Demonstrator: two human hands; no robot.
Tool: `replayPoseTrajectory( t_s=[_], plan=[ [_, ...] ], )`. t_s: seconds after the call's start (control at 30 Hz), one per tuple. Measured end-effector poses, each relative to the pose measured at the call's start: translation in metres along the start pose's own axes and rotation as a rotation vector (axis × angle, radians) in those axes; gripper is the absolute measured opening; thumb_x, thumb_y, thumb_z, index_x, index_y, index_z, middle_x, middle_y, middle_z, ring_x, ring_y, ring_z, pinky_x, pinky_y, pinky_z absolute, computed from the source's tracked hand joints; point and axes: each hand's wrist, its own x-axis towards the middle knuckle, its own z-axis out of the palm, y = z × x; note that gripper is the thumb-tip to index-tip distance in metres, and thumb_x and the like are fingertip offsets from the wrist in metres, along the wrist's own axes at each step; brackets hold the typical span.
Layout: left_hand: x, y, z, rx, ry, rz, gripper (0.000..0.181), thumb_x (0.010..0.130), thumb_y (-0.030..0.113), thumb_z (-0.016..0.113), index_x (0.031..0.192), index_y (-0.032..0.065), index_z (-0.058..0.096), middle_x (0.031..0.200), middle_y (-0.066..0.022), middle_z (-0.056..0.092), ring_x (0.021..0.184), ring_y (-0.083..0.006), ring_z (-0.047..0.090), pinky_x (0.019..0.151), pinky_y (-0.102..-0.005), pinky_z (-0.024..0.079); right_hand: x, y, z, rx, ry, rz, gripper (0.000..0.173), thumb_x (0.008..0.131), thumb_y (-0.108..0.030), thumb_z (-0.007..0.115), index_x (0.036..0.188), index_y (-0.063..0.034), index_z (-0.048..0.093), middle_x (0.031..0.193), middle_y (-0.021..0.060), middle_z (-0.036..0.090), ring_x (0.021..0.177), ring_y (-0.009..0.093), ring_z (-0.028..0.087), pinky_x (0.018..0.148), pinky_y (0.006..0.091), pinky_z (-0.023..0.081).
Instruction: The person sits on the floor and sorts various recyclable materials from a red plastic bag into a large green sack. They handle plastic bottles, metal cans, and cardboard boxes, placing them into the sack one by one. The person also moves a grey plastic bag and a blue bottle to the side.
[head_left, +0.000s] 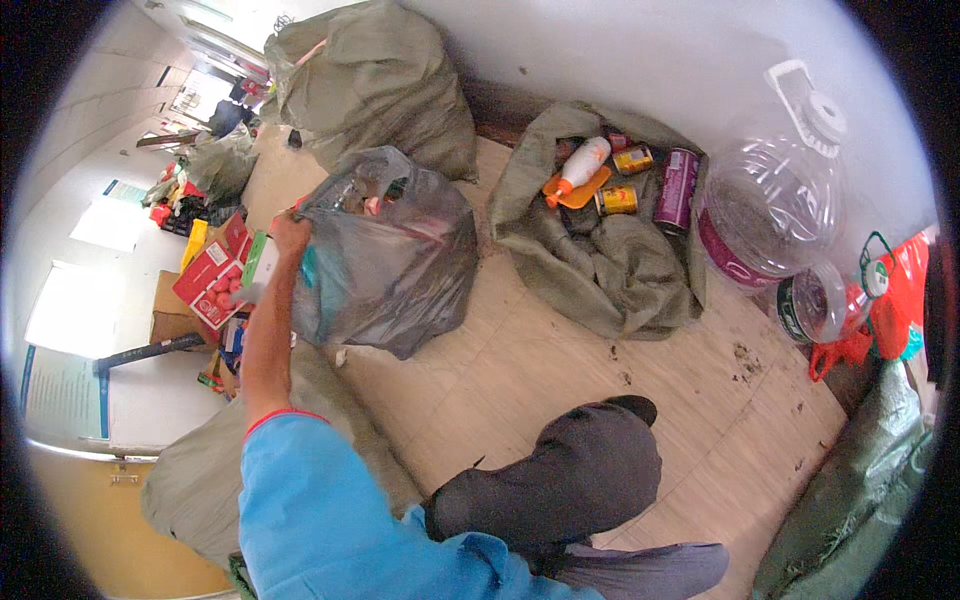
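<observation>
My left hand (289, 231) grips the rim of a grey plastic bag (405, 277) at its left side. Clear plastic and a small reddish item show in the bag's mouth, and something teal shows through its side. My right hand is out of view. Right of the bag, an open woven sack (525, 187) with its rim rolled down stands on the floor. In it lie a white bottle with an orange nozzle (585, 163), a purple can (678, 190), a yellow can (616, 200) and another yellow can (633, 159).
A full woven sack (375, 82) leans behind the grey bag. Large clear plastic jug (780, 195), clear jar (814, 304) and red bags (896, 300) stand by the wall. A red printed carton (217, 281) lies left of my arm. Another sack (202, 480) is beside me.
</observation>
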Motion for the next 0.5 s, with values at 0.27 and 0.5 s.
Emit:
replayPoseTrajectory(
  t_s=[0.27,0.5],
  plan=[
    [0.018,0.004,-0.114,-0.326,0.336,-0.057,0.032,0.071,0.008,0.062,0.101,0.0022,0.071,0.085,-0.0128,0.071,0.069,-0.0173,0.067,0.066,-0.0329,0.054,0.010,0.020,-0.027,0.049,-0.016,-0.074,0.030,0.078,-0.025,0.059,0.059,-0.0022,0.052,0.044,0.0125,0.046,0.034,0.022,0.048,0.033,0.0366,0.037],
    [0.010,0.086,-0.227,-0.230,0.521,0.441,0.027,0.085,0.013,0.051,0.105,0.0046,0.068,0.094,-0.0119,0.068,0.085,-0.0279,0.066,0.077,-0.0393,0.052,0.020,0.066,-0.062,0.077,0.053,-0.259,0.028,0.075,-0.022,0.059,0.056,-0.0023,0.053,0.043,0.0128,0.045,0.033,0.022,0.048,0.034,0.0363,0.037]
  ],
)
